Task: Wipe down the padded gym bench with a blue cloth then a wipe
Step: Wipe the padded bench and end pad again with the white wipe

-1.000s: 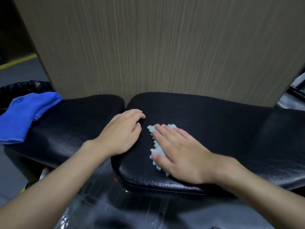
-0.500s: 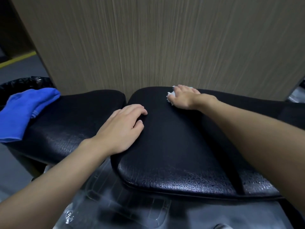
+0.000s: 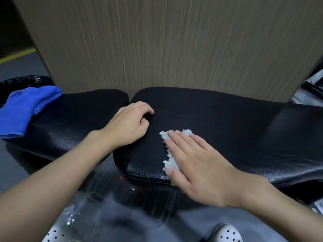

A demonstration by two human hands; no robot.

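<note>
Wood-grain panel stands upright at the far side, filling most of the view. Padded gym bench runs left to right in front of it, black, in two cushions with a gap between them near centre. Blue cloth lies bunched on the far-left end of the left cushion, well apart from both my hands. My right hand lies flat, palm down, fingers extended and together, on the near-left part of the right cushion, pressing the wipe. Wipe is pale, ragged-edged, mostly under my fingers; it shows past the fingertips and along the thumb side. My left hand rests on the right cushion's left edge, fingers loosely curled, holding nothing.
</note>
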